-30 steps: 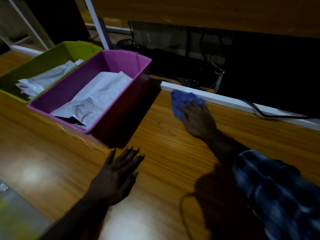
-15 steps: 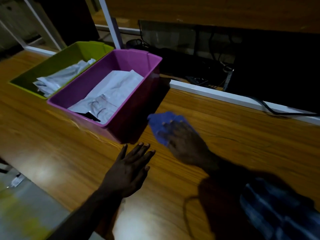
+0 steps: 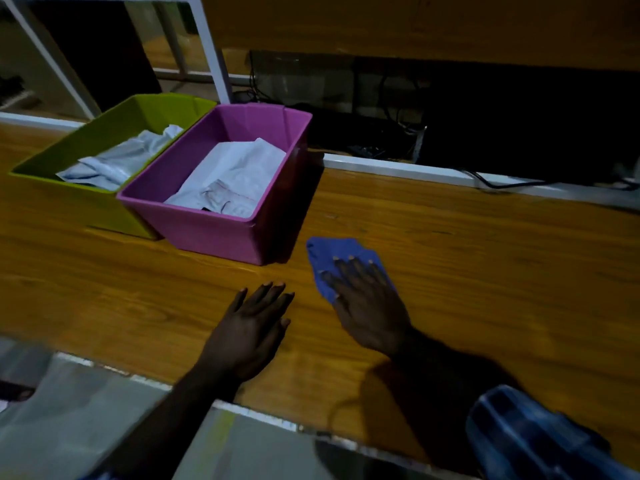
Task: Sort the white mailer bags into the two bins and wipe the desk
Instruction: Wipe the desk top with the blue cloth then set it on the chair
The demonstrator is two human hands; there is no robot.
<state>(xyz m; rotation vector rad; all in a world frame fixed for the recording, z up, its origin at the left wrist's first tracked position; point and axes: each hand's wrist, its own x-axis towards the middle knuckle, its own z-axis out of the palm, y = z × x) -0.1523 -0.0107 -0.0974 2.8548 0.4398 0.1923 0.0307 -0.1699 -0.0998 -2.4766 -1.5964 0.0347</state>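
Desk: long wooden top, orange-brown with a fine straight grain, glossy, trimmed with a pale edge strip along both long sides.

Pink bin: rectangular moulded plastic tub with smooth tapering walls and a rolled rim, standing on the desk; it touches or nearly touches its neighbour on the left.

Green bin: same moulded shape in lime plastic, set at the far left of the desk.

White mailer bags, pink bin: flat, crinkled plastic film, faint red print on one, lying inside the tub.

White mailer bags, green bin: crumpled, soft-folded film, heaped inside.

Sleeve: blue checked woven fabric at the lower right corner.

Right hand: palm down, fingers straight and slightly spread, pressing on the cloth.

Left hand: flat on bare wood, fingers extended, holding nothing, near the pink bin's front corner.

Blue cloth: small, soft, rumpled rag, flattened on the desk just right of the pink bin.
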